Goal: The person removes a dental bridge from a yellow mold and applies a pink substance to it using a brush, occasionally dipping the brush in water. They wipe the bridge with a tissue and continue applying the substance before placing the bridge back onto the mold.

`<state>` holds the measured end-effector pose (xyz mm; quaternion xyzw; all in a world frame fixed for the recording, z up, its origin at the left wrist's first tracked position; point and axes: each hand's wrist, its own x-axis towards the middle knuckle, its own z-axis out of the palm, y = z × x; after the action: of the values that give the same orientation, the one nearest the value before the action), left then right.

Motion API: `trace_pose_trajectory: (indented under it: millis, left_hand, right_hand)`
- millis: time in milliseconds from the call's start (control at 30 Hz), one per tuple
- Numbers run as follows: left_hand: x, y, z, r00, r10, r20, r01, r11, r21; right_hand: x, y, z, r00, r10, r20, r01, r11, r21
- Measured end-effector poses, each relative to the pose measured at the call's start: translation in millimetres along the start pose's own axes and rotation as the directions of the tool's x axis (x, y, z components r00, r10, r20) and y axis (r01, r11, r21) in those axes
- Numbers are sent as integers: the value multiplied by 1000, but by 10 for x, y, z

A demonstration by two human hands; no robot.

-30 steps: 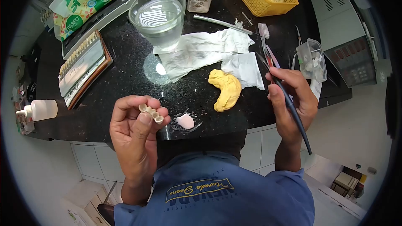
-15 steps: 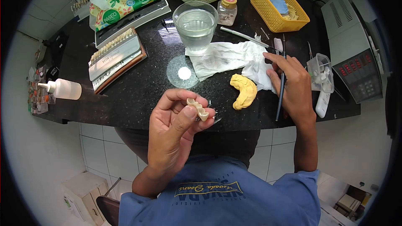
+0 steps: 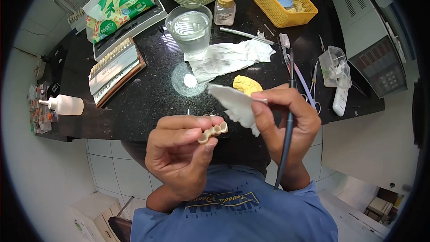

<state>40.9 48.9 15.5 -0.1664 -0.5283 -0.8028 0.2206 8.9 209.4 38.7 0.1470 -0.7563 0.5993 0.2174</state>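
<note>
Between the thumb and fingertips of my left hand (image 3: pixel 179 154) is a cream-coloured dental bridge (image 3: pixel 212 132) of several joined crowns, its hollow side facing up. My right hand (image 3: pixel 293 121) pinches a torn piece of white tissue (image 3: pixel 234 104) by one end. The same hand also keeps a thin dark-handled brush (image 3: pixel 287 139), which slants upright across the fingers. The tissue hangs just above and right of the bridge, apart from it. Behind the tissue, a lump of yellow putty (image 3: pixel 247 84) lies on the black counter, partly hidden.
A glass of water (image 3: pixel 189 27) stands by another tissue (image 3: pixel 230 62) and a round glass slab (image 3: pixel 181 83) with white material. Left are a shade guide (image 3: pixel 115 71) and squeeze bottle (image 3: pixel 68 105). A lidded jar (image 3: pixel 225 11), yellow basket (image 3: pixel 286 15), toothbrush (image 3: pixel 284 40) and clear box (image 3: pixel 336 68) stand beyond.
My right hand has lifted a tissue piece off the counter and brought it left and nearer, brush still held. My left hand has turned the bridge and lowered it slightly.
</note>
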Motion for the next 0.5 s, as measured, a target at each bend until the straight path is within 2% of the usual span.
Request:
trace_pose_trajectory:
  millis: [167, 400, 467, 500]
  left_hand:
    - [-21, 4, 33, 998, 59, 4, -59, 984, 166]
    - [-42, 1, 33, 999, 43, 2, -43, 983, 180]
    - [-39, 12, 52, 999, 22, -30, -16, 984, 180]
    - [-41, 10, 50, 999, 20, -31, -14, 984, 180]
  right_hand:
    - [-134, -53, 73, 995, 20, 97, -30, 995, 98]
    - [-160, -93, 88, 992, 9, 124, -23, 994, 105]
    - [-171, -67, 98, 990, -79, 120, 70, 995, 73]
    - [-169, -64, 100, 990, -77, 121, 68, 995, 73]
